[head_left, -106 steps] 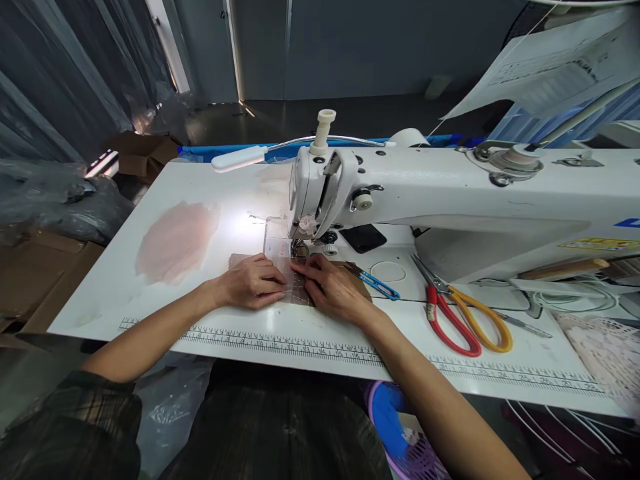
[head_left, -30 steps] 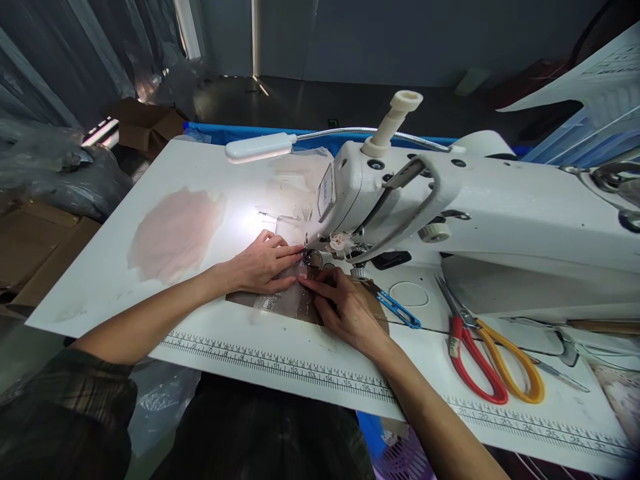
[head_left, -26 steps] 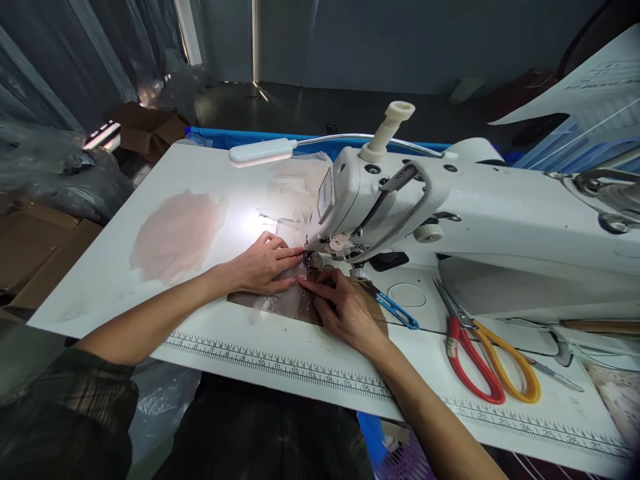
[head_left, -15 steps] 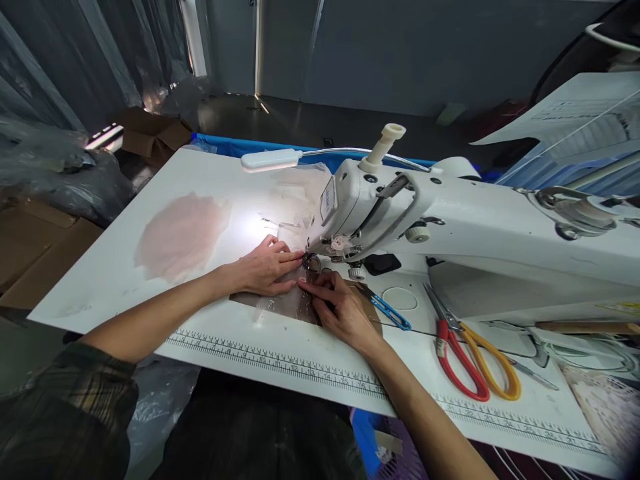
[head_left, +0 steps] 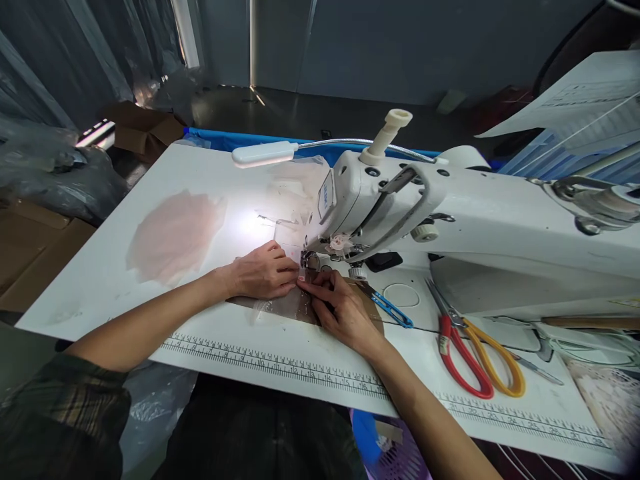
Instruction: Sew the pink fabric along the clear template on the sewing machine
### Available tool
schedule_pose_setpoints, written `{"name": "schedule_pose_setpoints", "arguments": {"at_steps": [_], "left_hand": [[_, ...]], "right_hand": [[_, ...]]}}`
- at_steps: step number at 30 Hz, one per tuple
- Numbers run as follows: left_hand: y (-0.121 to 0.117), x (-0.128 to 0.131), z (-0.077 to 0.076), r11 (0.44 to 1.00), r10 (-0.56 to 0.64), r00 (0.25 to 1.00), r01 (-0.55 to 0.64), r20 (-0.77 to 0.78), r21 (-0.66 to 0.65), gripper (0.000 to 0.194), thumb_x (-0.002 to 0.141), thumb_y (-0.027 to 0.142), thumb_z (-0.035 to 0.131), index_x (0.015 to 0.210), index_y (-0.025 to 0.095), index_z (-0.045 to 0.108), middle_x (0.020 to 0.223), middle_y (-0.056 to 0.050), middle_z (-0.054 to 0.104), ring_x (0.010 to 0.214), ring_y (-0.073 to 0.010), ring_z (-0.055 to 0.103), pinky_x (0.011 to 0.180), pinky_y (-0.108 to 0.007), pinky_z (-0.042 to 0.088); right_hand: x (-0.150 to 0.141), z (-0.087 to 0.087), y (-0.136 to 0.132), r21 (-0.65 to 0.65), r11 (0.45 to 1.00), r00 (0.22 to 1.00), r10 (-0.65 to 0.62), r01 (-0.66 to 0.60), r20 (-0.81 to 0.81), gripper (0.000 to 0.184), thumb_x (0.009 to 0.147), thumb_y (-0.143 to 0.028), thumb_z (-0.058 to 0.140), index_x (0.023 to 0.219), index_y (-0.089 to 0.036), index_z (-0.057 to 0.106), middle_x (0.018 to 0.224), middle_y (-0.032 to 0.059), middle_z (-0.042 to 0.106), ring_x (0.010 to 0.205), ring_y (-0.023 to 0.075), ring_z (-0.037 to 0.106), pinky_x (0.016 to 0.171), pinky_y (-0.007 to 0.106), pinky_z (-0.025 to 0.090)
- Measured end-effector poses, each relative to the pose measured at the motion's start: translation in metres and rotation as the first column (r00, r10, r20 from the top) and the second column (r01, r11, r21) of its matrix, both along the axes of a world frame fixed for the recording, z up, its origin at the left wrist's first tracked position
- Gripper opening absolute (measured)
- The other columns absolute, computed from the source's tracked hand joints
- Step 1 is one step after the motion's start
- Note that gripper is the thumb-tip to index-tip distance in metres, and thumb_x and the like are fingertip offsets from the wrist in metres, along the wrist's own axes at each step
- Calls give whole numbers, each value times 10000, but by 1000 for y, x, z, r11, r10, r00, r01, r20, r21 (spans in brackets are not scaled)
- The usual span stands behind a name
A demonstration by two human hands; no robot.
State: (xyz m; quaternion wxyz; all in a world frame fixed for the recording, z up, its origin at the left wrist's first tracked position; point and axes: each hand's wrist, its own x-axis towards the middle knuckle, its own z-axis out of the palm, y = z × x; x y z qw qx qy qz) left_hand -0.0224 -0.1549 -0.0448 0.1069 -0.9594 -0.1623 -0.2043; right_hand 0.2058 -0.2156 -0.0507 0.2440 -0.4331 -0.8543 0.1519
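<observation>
A white sewing machine (head_left: 450, 213) stands on the white table (head_left: 165, 180). A brownish sheer fabric piece (head_left: 280, 308) lies flat under its presser foot (head_left: 313, 259). My left hand (head_left: 263, 275) rests on the fabric left of the foot, fingers curled and pinching the edge near the needle. My right hand (head_left: 340, 308) presses on the fabric from the near side, its fingertips pinched together and meeting the left hand's fingertips just in front of the foot.
A pale pink fabric piece (head_left: 175, 230) lies to the left. Blue thread snips (head_left: 393, 310) and red and yellow scissors (head_left: 475, 353) lie right of my hands. A lamp (head_left: 260, 153) lights the needle area. A printed ruler (head_left: 280, 363) runs along the table's near edge.
My left hand has drawn back slightly from under the machine head toward me, its fingers now curled at the fabric edge. My right hand has stayed in place.
</observation>
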Motion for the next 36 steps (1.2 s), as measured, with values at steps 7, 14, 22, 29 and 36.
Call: {"name": "schedule_pose_setpoints", "arguments": {"at_steps": [7,14,22,29,36], "left_hand": [[-3,-1,3,998,56,997,-57,-45,-5,282,961,318,463,999,161,695,1090,-85,691,775,-188,561,721,-371,389],[-5,1,7,990,140,986,-140,-90,10,299,981,318,442,1047,140,673,1113,-92,669,763,-180,541,719,-353,400],[-7,8,0,965,262,962,-262,-78,18,353,999,362,426,1062,108,662,1105,-109,661,827,-209,573,747,-369,416],[-9,-1,12,992,112,992,-109,53,-68,242,974,227,453,1006,97,654,1073,-131,664,894,-211,608,769,-369,486],[-13,-7,15,921,-252,959,278,127,-272,148,943,230,538,891,131,636,916,-93,684,823,-178,643,722,-310,562]], "right_hand": [[1,-5,-2,41,999,1000,-18,18,12,410,885,-139,481,1205,-287,690,1023,88,601,914,216,605,811,390,554],[-1,-8,-1,112,993,996,-38,29,78,421,915,-178,455,1290,-236,636,996,115,590,810,213,586,687,357,553],[1,-8,1,30,990,989,-136,137,-55,420,951,-263,425,1338,-214,581,1050,126,588,915,232,621,798,385,556],[5,-2,6,-41,963,946,-270,267,-180,326,902,-230,454,1144,-210,672,857,60,644,691,185,591,674,332,517],[5,2,9,-64,969,951,-247,240,-186,279,878,-196,454,1000,-198,705,769,46,639,683,183,599,647,314,502]]}}
